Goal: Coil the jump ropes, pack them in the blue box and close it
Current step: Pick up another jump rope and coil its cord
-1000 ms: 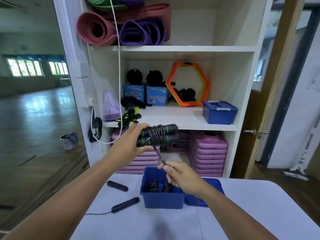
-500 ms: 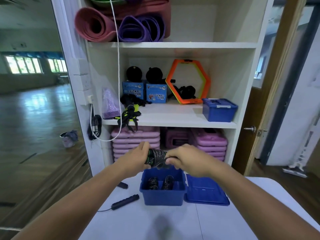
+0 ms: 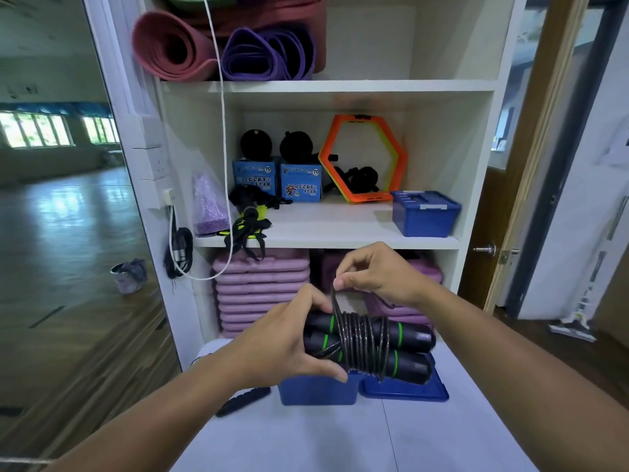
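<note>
Slack in the rope tail [image 3: 335, 301] pinched by the right grip [image 3: 377, 272] could unwind the coils [image 3: 360, 345] just below, on handles [image 3: 412, 335] clasped by the left grip [image 3: 282, 342].

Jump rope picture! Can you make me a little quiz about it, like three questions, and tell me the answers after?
1. True or false: the blue box on the table has its lid on.
2. Which hand pinches the cord just above the coil? A. left hand B. right hand C. neither
3. Fill in: the black handles have ___ rings.

Key
1. False: the lid lies on the table beside the blue box.
2. B: the left hand grips the handles instead.
3. Green.
</note>
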Demonstrator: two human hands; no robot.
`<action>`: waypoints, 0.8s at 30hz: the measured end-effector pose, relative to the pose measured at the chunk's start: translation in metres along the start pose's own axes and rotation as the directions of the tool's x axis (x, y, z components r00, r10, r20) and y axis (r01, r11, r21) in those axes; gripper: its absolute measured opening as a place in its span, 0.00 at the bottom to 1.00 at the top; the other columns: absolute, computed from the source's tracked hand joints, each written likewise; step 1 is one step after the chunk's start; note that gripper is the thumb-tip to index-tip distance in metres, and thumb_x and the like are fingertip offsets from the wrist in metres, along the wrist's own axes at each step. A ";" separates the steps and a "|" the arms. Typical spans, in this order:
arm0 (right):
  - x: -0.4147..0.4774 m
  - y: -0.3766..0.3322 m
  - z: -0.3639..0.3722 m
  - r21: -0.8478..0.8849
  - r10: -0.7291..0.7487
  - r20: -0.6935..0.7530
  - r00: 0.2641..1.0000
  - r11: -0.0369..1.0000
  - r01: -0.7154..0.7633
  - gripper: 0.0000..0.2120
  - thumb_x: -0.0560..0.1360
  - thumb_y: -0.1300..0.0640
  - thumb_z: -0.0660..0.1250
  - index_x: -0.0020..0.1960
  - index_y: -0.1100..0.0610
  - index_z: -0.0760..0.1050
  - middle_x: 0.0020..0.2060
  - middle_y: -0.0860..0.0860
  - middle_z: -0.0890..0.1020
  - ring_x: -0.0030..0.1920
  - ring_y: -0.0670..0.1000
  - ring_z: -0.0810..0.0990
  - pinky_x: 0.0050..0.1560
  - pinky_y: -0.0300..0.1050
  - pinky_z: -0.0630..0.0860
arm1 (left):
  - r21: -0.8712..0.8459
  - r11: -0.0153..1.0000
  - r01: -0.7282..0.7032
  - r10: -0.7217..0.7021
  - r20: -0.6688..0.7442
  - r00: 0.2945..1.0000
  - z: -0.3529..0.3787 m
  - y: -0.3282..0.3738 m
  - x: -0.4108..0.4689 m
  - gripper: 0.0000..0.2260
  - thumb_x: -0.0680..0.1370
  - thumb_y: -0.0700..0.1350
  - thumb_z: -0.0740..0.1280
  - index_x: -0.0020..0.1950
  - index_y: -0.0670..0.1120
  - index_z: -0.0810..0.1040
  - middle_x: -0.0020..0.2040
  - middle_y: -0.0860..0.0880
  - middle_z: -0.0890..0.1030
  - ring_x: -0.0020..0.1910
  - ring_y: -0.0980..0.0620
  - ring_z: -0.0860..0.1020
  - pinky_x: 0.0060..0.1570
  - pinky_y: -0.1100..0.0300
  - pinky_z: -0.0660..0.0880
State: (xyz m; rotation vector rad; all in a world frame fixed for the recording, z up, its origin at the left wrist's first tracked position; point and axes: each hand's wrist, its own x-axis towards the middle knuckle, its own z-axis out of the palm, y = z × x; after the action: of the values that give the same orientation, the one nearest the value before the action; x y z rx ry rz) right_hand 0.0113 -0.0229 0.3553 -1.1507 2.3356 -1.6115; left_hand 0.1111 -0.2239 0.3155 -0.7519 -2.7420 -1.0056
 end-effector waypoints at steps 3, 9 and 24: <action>0.006 0.012 0.011 0.061 0.000 -0.013 1.000 0.998 0.001 0.05 0.72 0.64 0.73 0.38 0.59 0.80 0.25 0.45 0.79 0.25 0.39 0.71 0.28 0.30 0.67 | -0.088 0.995 -0.042 0.033 -0.098 0.995 -0.002 0.004 -0.003 0.31 0.59 0.64 0.80 0.50 0.66 0.61 0.47 0.60 0.79 0.45 0.56 0.76 0.49 0.55 0.77; -0.021 0.065 0.048 -0.041 0.232 0.096 0.968 0.973 -0.229 0.10 0.78 0.68 0.65 0.38 0.62 0.74 0.42 0.45 0.82 0.30 0.41 0.78 0.36 0.31 0.71 | -0.169 0.983 -0.066 0.012 -0.301 0.954 -0.013 -0.004 0.004 0.28 0.61 0.65 0.78 0.57 0.67 0.70 0.52 0.62 0.82 0.52 0.58 0.82 0.55 0.51 0.80; -0.027 0.051 0.104 -0.593 0.083 -0.149 0.985 0.790 -0.156 0.14 0.83 0.51 0.57 0.46 0.56 0.77 0.40 0.52 0.82 0.41 0.54 0.78 0.43 0.53 0.75 | 0.112 0.888 0.445 -0.397 -0.300 0.867 0.014 -0.097 0.036 0.22 0.79 0.64 0.62 0.65 0.50 0.70 0.51 0.47 0.75 0.49 0.46 0.74 0.44 0.53 0.69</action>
State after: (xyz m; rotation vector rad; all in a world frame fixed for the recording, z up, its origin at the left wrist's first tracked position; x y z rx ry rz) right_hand 0.0511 -0.0781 0.2580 -0.9642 3.0494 -0.9134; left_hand 0.0328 -0.2643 0.2590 0.0290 -2.7516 -0.8315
